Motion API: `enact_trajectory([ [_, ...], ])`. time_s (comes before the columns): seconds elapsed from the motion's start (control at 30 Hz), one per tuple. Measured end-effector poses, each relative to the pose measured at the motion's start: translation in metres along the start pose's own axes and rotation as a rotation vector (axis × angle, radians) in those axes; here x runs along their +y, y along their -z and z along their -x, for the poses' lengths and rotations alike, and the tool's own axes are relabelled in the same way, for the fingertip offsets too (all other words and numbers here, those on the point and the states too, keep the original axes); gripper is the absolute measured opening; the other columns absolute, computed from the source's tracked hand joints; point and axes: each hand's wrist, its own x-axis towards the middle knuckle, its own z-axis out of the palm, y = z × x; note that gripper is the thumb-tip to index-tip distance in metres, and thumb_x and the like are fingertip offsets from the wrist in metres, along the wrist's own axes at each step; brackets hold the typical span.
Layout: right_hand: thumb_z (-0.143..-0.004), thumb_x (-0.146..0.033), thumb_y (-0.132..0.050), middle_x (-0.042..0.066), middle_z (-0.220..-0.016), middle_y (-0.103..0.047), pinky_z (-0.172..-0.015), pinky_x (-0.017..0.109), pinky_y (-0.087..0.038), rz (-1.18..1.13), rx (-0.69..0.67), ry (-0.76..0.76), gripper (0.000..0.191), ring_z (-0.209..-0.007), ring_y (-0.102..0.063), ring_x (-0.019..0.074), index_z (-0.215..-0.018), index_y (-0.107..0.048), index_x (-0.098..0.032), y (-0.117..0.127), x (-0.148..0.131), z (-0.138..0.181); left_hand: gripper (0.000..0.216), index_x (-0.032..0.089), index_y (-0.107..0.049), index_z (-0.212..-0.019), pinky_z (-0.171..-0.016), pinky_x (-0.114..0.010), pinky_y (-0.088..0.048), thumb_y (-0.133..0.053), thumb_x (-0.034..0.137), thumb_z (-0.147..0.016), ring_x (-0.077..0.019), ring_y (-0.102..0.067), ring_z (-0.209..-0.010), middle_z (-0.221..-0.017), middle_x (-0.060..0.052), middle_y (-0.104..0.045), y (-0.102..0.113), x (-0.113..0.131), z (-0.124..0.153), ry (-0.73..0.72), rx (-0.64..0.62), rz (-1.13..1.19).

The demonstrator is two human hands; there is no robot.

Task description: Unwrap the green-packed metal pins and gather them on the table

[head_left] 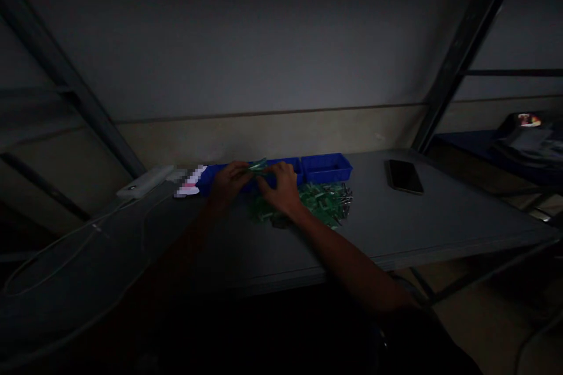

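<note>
Fingers (238,168): left hand (226,183) and right hand (282,188), both pinched on green piece (258,164); green pile (323,204) near right wrist

green pieces (323,202): glossy, plastic-looking | blue trays (328,176): smooth plastic | tabletop (367,211): matt

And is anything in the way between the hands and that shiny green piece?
Nothing visible is: the left hand and right hand both seem to hold the green piece. The green pile lies off to the side.

1 head view looks forward and down — over the table (373,222).
</note>
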Motion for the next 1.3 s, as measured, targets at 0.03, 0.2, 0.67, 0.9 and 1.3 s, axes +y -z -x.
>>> enact_trajectory([
  [0.03, -0.08, -0.042, -0.055, 0.006, -0.089, -0.058, -0.087, 0.037, -0.038, -0.031, 0.021, -0.065, 0.027, -0.094, -0.049, 0.0208, -0.084, -0.064, -0.017, 0.002, 0.002, -0.003, 0.028, 0.018, -0.06, -0.085, -0.083, -0.034, -0.047, -0.068, 0.034, -0.063, -0.0214, -0.061, -0.093, -0.091, -0.005, -0.067, -0.003, -0.001, -0.003, -0.057, -0.007, -0.02],
  [0.2, -0.083, -0.051, -0.041, -0.002, -0.055, -0.047, -0.062, 0.025, -0.036, -0.322, 0.019, -0.384, 0.043, -0.06, -0.046, 0.0128, -0.058, -0.052, -0.018, 0.009, 0.017, -0.017, 0.009, 0.018, -0.063, -0.072, -0.093, -0.039, -0.044, -0.056, 0.023, -0.069, -0.0222, -0.056, -0.105, -0.106, -0.008, -0.062, -0.017, -0.009, -0.017, -0.388, -0.114, -0.15],
  [0.67, -0.068, -0.033, -0.054, -0.007, -0.058, -0.042, -0.053, 0.022, -0.031, -0.504, -0.03, -0.234, 0.016, -0.055, -0.04, 0.0093, -0.074, -0.051, -0.019, 0.004, 0.021, -0.018, 0.015, 0.02, -0.065, -0.072, -0.062, -0.027, -0.045, -0.053, 0.018, -0.062, -0.0165, -0.057, -0.068, -0.068, -0.001, -0.062, -0.011, -0.024, -0.006, -0.137, -0.073, 0.056],
  [0.9, -0.068, -0.035, -0.055, -0.006, -0.056, -0.039, -0.055, 0.023, -0.031, -0.39, -0.151, -0.094, 0.018, -0.055, -0.039, 0.01, -0.065, -0.045, -0.02, 0.004, 0.015, -0.018, 0.036, 0.022, -0.057, -0.101, -0.056, -0.023, -0.041, -0.062, 0.026, -0.066, -0.0119, -0.055, -0.061, -0.066, 0.003, -0.058, -0.005, -0.018, 0.001, -0.107, 0.016, 0.158],
  [1.3, -0.069, -0.027, -0.058, -0.004, -0.06, -0.047, -0.058, 0.025, -0.035, -0.177, -0.021, -0.011, 0.012, -0.059, -0.045, 0.012, -0.065, -0.05, -0.019, 0.013, 0.019, -0.016, 0.022, 0.018, -0.062, -0.075, -0.064, -0.025, -0.044, -0.063, 0.039, -0.07, -0.0147, -0.058, -0.073, -0.073, -0.001, -0.062, -0.011, -0.015, 0.001, -0.073, 0.045, 0.035],
])
